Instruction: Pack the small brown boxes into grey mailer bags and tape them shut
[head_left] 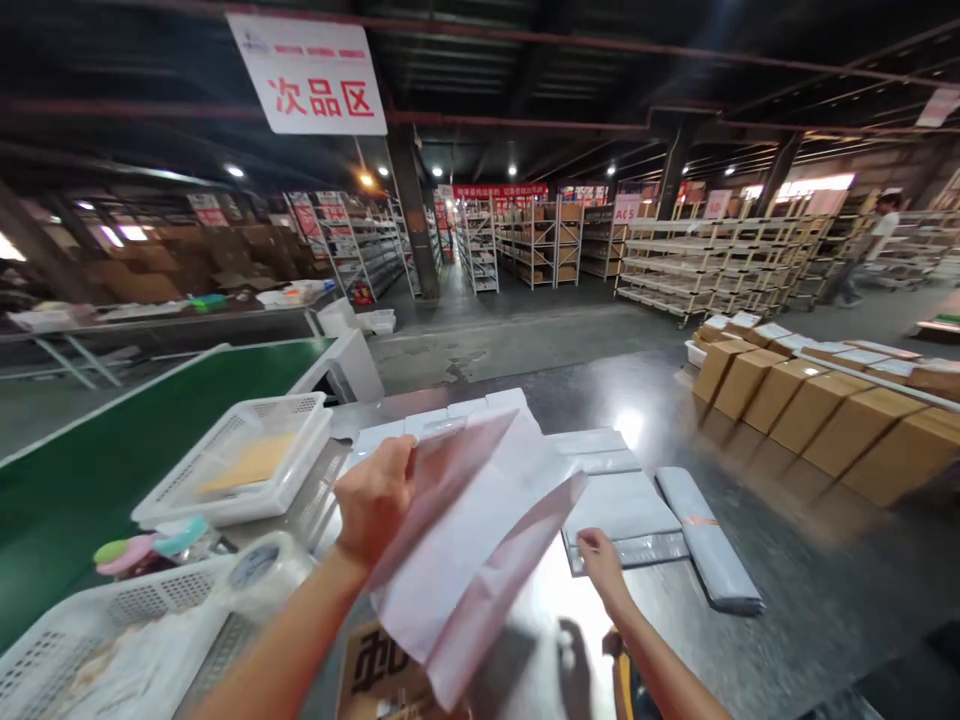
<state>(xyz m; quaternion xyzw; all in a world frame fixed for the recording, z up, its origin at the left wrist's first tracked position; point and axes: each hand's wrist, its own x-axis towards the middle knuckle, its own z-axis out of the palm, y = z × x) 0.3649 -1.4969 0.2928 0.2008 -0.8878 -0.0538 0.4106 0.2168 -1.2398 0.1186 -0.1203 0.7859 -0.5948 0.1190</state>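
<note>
My left hand (pixel 377 497) is closed on the edge of a large pale pinkish-white sheet or bag (pixel 487 520), which hangs tilted over the metal table and is smeared by motion. My right hand (pixel 596 556) has its fingers pinched together at the front left corner of a stack of flat grey plastic mailing bags (pixel 622 508). Right of that stack lies a rolled bundle of grey bags (pixel 709 540) with an orange band. Behind the raised sheet, more flat bags (pixel 469 407) show. Beneath it sits a cardboard piece (pixel 375 665) with black print.
White baskets (pixel 304 480) (pixel 180 590) stand at the left, with a clear tape roll (pixel 262 570) beside the nearer one. A green conveyor (pixel 67 490) runs behind them. Brown boxes (pixel 817 405) line the table's right side. A person (pixel 881 235) is far off at the right.
</note>
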